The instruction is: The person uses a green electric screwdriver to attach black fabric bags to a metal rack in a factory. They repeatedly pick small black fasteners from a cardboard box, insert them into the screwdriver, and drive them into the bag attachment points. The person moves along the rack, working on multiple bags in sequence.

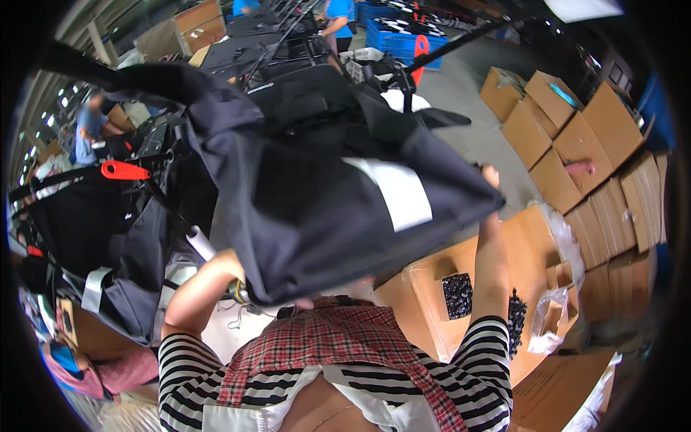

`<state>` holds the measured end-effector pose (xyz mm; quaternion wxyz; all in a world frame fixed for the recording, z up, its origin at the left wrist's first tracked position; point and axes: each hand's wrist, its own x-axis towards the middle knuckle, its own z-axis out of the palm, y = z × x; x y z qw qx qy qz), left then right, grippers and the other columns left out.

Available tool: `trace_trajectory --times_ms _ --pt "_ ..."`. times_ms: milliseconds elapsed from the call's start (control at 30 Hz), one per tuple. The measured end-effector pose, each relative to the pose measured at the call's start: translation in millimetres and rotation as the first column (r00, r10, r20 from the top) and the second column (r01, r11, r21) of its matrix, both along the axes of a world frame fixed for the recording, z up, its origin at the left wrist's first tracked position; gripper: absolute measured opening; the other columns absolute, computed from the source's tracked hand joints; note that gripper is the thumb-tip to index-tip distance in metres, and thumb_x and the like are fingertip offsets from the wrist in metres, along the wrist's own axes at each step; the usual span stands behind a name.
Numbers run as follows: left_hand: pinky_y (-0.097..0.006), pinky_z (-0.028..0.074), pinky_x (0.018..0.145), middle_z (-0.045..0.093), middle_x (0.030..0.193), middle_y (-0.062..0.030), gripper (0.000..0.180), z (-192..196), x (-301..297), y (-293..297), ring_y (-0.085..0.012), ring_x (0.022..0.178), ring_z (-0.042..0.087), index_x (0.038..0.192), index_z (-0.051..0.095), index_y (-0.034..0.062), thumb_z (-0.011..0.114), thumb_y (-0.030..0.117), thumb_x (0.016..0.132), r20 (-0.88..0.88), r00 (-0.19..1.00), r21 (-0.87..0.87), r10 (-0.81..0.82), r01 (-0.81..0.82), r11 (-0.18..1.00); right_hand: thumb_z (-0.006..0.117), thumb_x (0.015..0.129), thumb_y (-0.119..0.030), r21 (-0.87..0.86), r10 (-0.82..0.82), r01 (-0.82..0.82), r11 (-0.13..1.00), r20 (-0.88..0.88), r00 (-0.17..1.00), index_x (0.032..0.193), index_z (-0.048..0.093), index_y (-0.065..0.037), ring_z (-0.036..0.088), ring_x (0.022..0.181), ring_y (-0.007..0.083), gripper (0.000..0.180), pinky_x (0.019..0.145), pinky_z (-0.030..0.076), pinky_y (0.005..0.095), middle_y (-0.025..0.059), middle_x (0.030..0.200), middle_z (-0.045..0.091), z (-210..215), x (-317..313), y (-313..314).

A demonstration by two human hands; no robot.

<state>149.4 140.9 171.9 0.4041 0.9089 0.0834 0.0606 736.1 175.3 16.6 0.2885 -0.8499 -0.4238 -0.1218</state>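
A large sheet of black fabric [309,194], with a white patch [403,194] on it, is spread in front of me, slightly blurred. Black tubes [147,183] and a red lever [126,170] show at its left. My right hand [490,176] is closed around the fabric's right corner; only part of its fingers can be seen. My left hand [236,265] is at the lower left edge of the fabric, with its fingers hidden behind the cloth. A second red piece [420,57] sits on the frame beyond the fabric.
Another black fabric item [119,245] on a frame stands at the left. To my right are a carton [425,288] with small black parts, opened cardboard boxes [554,137] and stacked flat cardboard [612,216]. Farther off are blue crates [396,43] and people [338,18] in blue.
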Motion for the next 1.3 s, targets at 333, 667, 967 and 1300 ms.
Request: trace_trajectory --times_ms 333,667,967,1300 --pt "-0.028 0.054 0.059 0.067 0.105 -0.0142 0.080 -153.3 -56.5 -82.4 -0.0172 0.076 0.067 0.148 0.035 0.0016 0.077 0.021 0.083 -0.376 0.796 -0.607 0.475 -0.598 0.523 0.061 0.091 -0.025 -0.631 0.302 -0.247 0.736 -0.021 0.953 0.099 0.068 -0.001 0.066 0.103 0.0344 0.026 0.090 0.052 0.0431 0.0220 0.107 0.068 -143.8 78.9 38.1" --pt "-0.035 0.049 0.098 0.051 0.142 -0.0182 0.103 -174.8 -120.4 -146.1 -0.0276 0.116 0.060 0.158 0.025 0.0085 0.079 0.047 0.079 -0.510 0.521 -0.629 0.684 -0.768 0.117 0.061 0.094 -0.028 0.168 0.421 -0.584 0.794 -0.845 0.330 0.106 0.066 0.003 0.066 0.104 0.0300 0.034 0.094 0.051 0.0405 0.0193 0.112 0.068 -105.4 -111.5 170.9" --pt "-0.037 0.038 0.112 0.046 0.149 -0.0183 0.106 -273.4 -153.4 -136.1 -0.0283 0.134 0.048 0.157 0.028 0.0085 0.078 0.055 0.076 -0.505 0.544 -0.630 0.670 -0.763 0.144 0.061 0.096 -0.031 0.587 0.454 -0.551 0.593 -0.809 -0.373 0.113 0.065 0.007 0.066 0.106 0.0261 0.042 0.097 0.050 0.0382 0.0168 0.116 0.068 -52.9 -354.3 206.8" --pt "-0.036 0.035 0.113 0.043 0.151 -0.0176 0.109 -247.0 -207.6 -156.0 -0.0282 0.137 0.044 0.158 0.025 0.0074 0.076 0.058 0.076 -0.461 0.428 -0.663 0.778 -0.748 0.019 0.059 0.099 -0.044 0.690 0.461 -0.641 0.336 -0.714 -0.526 0.136 0.052 0.006 0.060 0.117 0.0247 0.063 0.102 0.047 0.0357 0.0152 0.133 0.058 -15.6 -628.4 175.5"
